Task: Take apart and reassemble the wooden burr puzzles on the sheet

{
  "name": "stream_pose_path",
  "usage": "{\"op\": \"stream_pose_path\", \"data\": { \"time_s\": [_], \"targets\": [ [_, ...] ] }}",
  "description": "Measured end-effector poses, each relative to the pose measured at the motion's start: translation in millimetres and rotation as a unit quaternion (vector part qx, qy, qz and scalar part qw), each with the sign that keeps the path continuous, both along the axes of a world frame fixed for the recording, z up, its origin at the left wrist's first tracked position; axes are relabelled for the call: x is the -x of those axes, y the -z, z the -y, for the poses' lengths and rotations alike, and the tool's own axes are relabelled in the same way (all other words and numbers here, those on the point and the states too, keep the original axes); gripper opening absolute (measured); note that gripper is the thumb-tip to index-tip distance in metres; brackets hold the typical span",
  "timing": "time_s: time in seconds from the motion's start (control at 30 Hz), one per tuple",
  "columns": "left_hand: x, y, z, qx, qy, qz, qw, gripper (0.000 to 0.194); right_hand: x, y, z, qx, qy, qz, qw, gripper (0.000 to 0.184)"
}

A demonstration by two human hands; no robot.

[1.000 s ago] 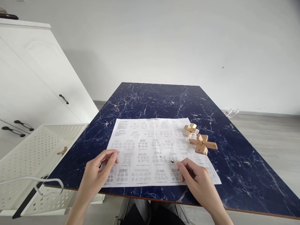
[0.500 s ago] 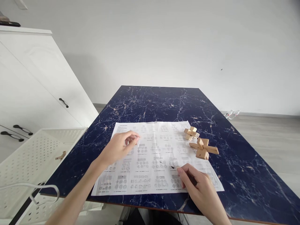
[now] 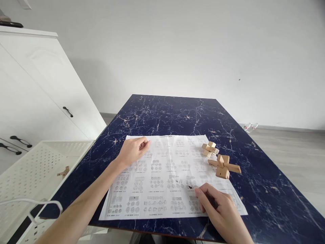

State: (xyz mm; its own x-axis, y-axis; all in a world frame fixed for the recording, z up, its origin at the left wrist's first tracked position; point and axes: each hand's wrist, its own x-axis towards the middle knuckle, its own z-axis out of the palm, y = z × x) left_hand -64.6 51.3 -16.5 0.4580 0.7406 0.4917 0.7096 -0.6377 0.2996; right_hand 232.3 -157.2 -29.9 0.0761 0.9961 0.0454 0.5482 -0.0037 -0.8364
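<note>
A large white printed sheet (image 3: 162,176), covered in rows of small diagrams, lies on the dark blue marbled table. My left hand (image 3: 134,149) rests over its upper left part, fingers curled in and nothing visible in them. On the lower right part of the sheet lies my right hand (image 3: 215,203), its fingers curled and the thumb near the index finger; I see nothing held there. Two wooden interlocking puzzles sit at the sheet's right edge: a smaller, paler burr puzzle (image 3: 210,149) and, nearer me, a larger cross-shaped burr puzzle (image 3: 223,166) with long arms.
Left of the table (image 3: 175,115) stands a cream perforated basket (image 3: 30,166) with another small wooden piece (image 3: 63,172) inside. A white cabinet (image 3: 38,81) with black handles rises behind it. A white cable-like loop (image 3: 50,203) crosses the lower left. Clear bottles (image 3: 250,127) lie on the floor at right.
My left hand has moved up the sheet toward its top edge, its fingers curling in more. My right hand stays at nearly the same spot. The view has shifted slightly.
</note>
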Motion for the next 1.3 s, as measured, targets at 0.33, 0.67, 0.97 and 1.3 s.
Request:
{"op": "stream_pose_path", "data": {
  "time_s": [0.33, 0.67, 0.97, 1.3],
  "targets": [
    [-12, 6.6, 11, -0.001, 0.05, -0.032, 0.998, 0.039, -78, -73.4, -67, -0.151, 0.048, 0.184, 0.97, 0.039],
    [-13, 4.4, 13, -0.009, 0.045, -0.022, 0.999, 0.039, -97, -58.3, -129, 0.023, 0.048, 0.375, 0.926, 0.041],
    [-17, 6.9, 18, 0.002, 0.078, -0.02, 0.997, 0.041, -74, -78.4, -153, 0.07, -0.003, 0.486, 0.871, 0.024],
    [-27, -8.0, 32, 0.177, 0.098, 0.065, 0.977, 0.079, 28, -35.0, -130, -0.174, -0.142, 0.163, 0.961, 0.035]
  ]
}}
